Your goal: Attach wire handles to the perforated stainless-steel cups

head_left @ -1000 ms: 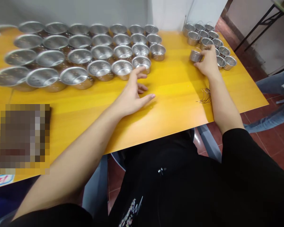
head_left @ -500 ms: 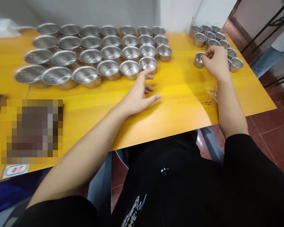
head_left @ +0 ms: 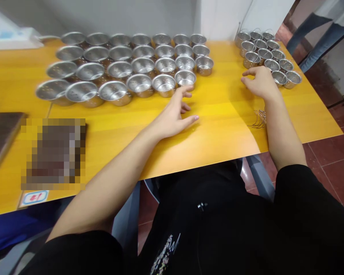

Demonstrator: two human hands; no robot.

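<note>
My left hand (head_left: 179, 114) hovers over or rests on the yellow table, with fingers loosely stretched and nothing in them. Its fingertips overlap the lower edge of a perforated steel cup (head_left: 185, 80) at the front right of the large group; contact is unclear. To the right, my right hand (head_left: 258, 81) is open and holds nothing, thumb and forefinger apart. Just beyond its fingers stands a small steel cup (head_left: 251, 60) at the near left of a cluster, where several cups have thin wire handles. Several loose curved wires (head_left: 258, 119) lie beside my right forearm, partly hidden by it.
Rows of perforated steel cups (head_left: 87, 94) fill the back left of the yellow table (head_left: 220, 133). A dark flat object (head_left: 2, 137) and a pixelated item (head_left: 54, 152) lie at left. A wall borders the back. Beyond the right edge stands a person in jeans (head_left: 306, 36).
A small cup by my right fingers has moved back to join the cluster, and my right hand has let it go. The view has shifted left; my left hand keeps its pose.
</note>
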